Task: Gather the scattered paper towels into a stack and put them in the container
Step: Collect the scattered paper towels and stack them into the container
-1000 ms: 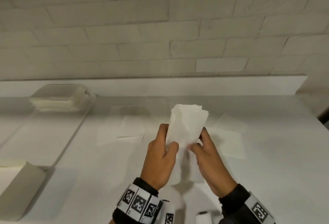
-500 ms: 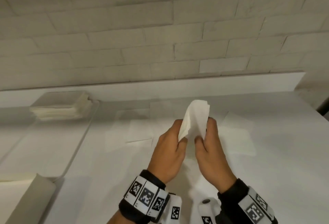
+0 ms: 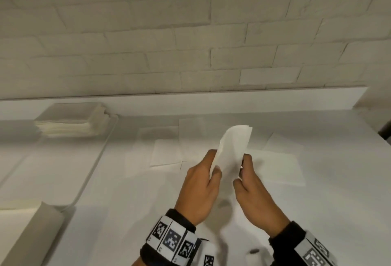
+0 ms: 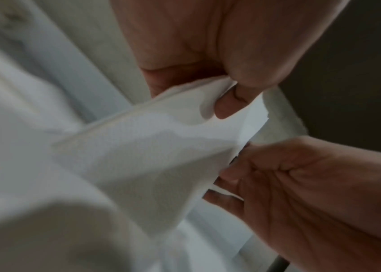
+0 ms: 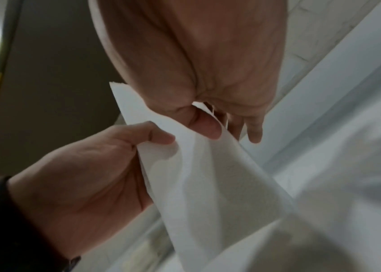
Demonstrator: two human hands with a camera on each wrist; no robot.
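A small bundle of white paper towels (image 3: 232, 151) stands upright above the white table, held from both sides. My left hand (image 3: 212, 164) pinches its left edge, thumb in front (image 4: 229, 104). My right hand (image 3: 242, 170) pinches the right edge, thumb on the near face (image 5: 206, 125). The sheets (image 5: 208, 184) curve between the two grips. Several loose towels lie flat on the table behind the hands (image 3: 167, 151), (image 3: 279, 168). A shallow white tray (image 3: 101, 155) at the left carries a stack of towels (image 3: 69, 121) in its far corner.
A raised white ledge (image 3: 232, 100) and a pale brick wall close off the back of the table. A beige folded sheet (image 3: 31, 229) lies at the near left by the tray's corner. The table's right edge drops to a dark gap (image 3: 385, 130).
The bundle has turned from nearly flat-on to more edge-on and curved between my hands. Both hands have shifted slightly away from me while keeping their hold.
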